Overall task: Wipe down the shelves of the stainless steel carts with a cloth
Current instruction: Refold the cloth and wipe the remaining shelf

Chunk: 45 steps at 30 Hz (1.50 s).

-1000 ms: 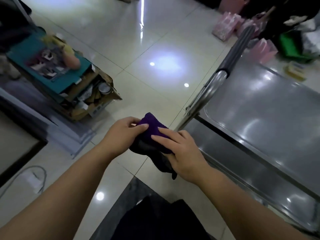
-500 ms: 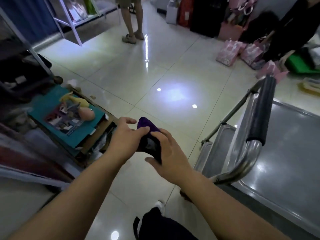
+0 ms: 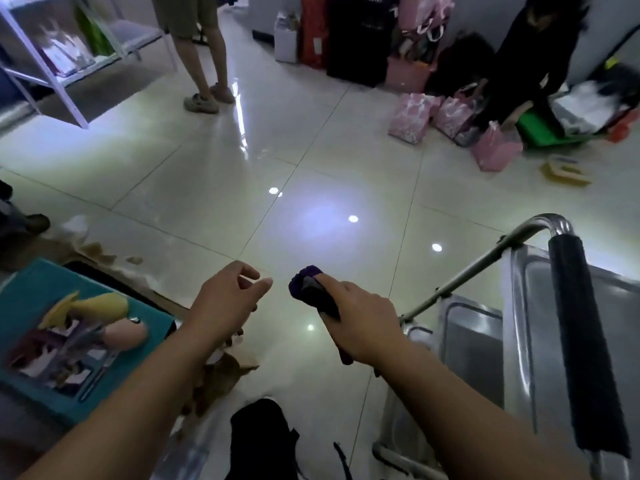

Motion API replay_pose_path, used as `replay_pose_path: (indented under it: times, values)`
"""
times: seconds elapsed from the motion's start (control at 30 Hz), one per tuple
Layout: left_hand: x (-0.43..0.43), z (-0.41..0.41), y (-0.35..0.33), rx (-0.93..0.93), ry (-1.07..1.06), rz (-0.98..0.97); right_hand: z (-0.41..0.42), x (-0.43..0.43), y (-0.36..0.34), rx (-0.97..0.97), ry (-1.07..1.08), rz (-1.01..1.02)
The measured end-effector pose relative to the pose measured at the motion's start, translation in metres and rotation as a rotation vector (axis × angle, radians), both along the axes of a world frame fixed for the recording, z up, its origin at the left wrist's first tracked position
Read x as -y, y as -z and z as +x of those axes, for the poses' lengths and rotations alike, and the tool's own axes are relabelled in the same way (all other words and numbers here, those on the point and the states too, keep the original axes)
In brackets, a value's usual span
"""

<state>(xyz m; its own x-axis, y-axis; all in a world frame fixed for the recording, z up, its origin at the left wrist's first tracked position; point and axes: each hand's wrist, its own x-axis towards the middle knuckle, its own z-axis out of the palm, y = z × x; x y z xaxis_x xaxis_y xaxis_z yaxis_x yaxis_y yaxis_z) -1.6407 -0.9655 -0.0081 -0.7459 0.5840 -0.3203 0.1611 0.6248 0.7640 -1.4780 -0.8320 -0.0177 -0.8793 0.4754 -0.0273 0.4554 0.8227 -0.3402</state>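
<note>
Two hands were closed together on the purple cloth point(image 3: 308, 287) half a second ago; now it is gripped by the right hand point(image 3: 363, 323) alone, bunched into a wad that sticks out past the knuckles. The left hand point(image 3: 225, 303) has been drawn off it and is held apart, on the side away from the stainless steel cart point(image 3: 540, 306), its fingers loosely curled with nothing in them. From this the gathering of the cloth may be judged finished and the wiping about to begin, though no shelf is yet touched. The cloth is held in the air above the tiled floor point(image 3: 311, 168), just off the near corner of the cart. The top shelf is seen behind the black foam grip of the push handle point(image 3: 581, 341), and a lower shelf point(image 3: 471, 344) shows beneath it, close under the right forearm. The handle is what stands in the way: it would have to be reached over or around before the top shelf could be wiped. On the side opposite the cart an open cardboard box topped by a teal package point(image 3: 45, 306) is set on the floor. Well beyond the cart pink gift bags point(image 3: 412, 117) are clustered, and a standing person point(image 3: 204, 57) is seen farther off, beside a white rack point(image 3: 65, 77); none of these lies between the cloth and the cart.
</note>
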Motion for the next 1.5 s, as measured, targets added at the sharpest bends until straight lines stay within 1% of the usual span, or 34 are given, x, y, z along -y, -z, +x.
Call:
replay_pose_path:
  times: [0.1, 0.23, 0.4, 0.5, 0.7, 0.87, 1.03, 1.23, 1.37, 1.5]
  values:
    - [-0.04, -0.044, 0.008, -0.026, 0.144, -0.035, -0.024, -0.038, -0.003, 0.028, 0.197, -0.044]
    - [-0.101, -0.087, 0.005, -0.084, 0.318, -0.068, -0.038, -0.089, -0.014, 0.01, 0.382, -0.063]
    - [-0.195, -0.111, 0.002, -0.109, 0.502, -0.062, -0.033, -0.153, -0.021, -0.087, 0.582, -0.103]
    - [-0.262, -0.117, 0.002, -0.122, 0.617, -0.047, -0.029, -0.201, -0.015, -0.084, 0.681, -0.135]
    - [-0.409, -0.119, -0.001, -0.157, 0.718, -0.036, -0.033, -0.321, -0.004, -0.104, 0.843, -0.246]
    - [-0.515, -0.113, -0.012, -0.218, 0.78, -0.03, -0.046, -0.425, -0.018, -0.115, 0.919, -0.242]
    - [-0.608, -0.094, -0.015, -0.25, 0.868, -0.011, -0.035, -0.51, -0.042, -0.217, 1.023, -0.235]
    - [-0.742, -0.041, -0.016, -0.314, 1.118, 0.029, 0.023, -0.602, -0.047, -0.266, 1.272, -0.218]
    - [-0.841, 0.009, -0.013, -0.312, 1.29, 0.068, 0.082, -0.646, -0.032, -0.24, 1.493, -0.221]
    - [-0.931, 0.082, -0.008, -0.326, 1.546, 0.082, 0.144, -0.668, -0.016, -0.19, 1.757, -0.235]
